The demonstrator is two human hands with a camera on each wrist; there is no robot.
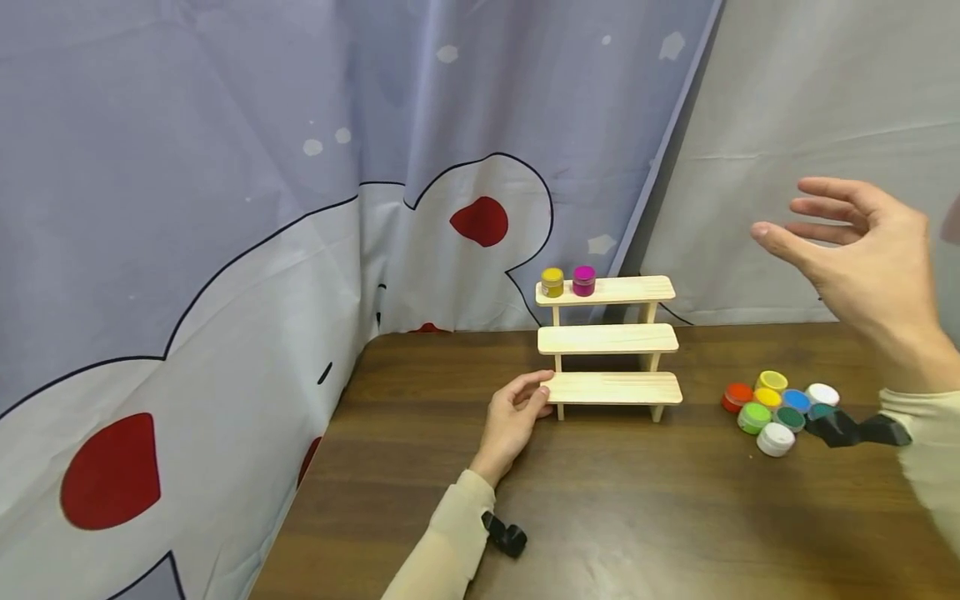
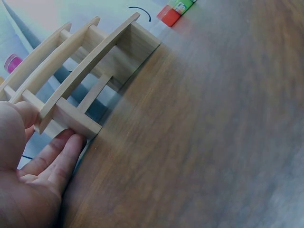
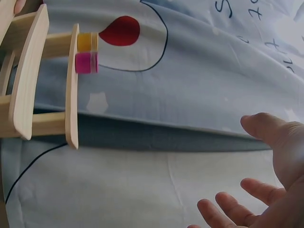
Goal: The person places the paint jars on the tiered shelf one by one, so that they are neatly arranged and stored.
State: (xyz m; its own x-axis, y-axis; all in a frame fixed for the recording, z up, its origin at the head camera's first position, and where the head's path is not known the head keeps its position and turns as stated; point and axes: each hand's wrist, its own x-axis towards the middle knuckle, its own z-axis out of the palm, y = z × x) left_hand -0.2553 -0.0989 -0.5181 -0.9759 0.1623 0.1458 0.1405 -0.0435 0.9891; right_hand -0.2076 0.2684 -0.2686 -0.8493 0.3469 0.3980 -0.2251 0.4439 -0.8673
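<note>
A three-tier wooden display stand (image 1: 609, 339) rises on the table. My left hand (image 1: 512, 419) grips the left end of its lowest tier. In the left wrist view, the thumb (image 2: 27, 113) lies at the tier's edge and the fingers (image 2: 67, 151) are against the side support below. On the top tier, at the left, a mustard-yellow paint pot (image 1: 552, 283) and a magenta paint pot (image 1: 584, 282) sit side by side. Raised in the air to the right of the stand, my right hand (image 1: 873, 258) holds nothing, its fingers spread from the thumb.
Several small paint pots cluster on the table right of the stand, among them a red pot (image 1: 737, 397), a light green pot (image 1: 754, 418) and a white pot (image 1: 776, 439). A patterned curtain (image 1: 450, 100) hangs behind the brown table (image 1: 600, 500).
</note>
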